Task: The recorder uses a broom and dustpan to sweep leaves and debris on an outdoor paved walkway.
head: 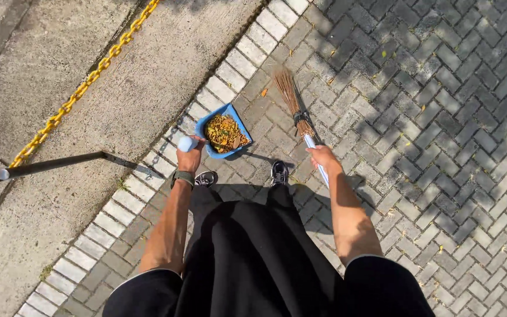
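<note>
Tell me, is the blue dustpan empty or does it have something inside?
Not empty: the blue dustpan holds a pile of dry yellow-brown leaves.

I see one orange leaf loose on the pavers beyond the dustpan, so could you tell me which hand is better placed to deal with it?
Probably the right hand: it grips the broom, whose bristles lie beside the leaf. The left hand holds the dustpan handle.

One blue dustpan (225, 134) heaped with dry leaves; one stick broom (295, 104); two hands, the left hand (191, 157) and the right hand (324, 157); two dark shoes (279, 172); one yellow chain (83, 88); one wristwatch (182, 176); one stray orange leaf (263, 92) on the paving.
</note>
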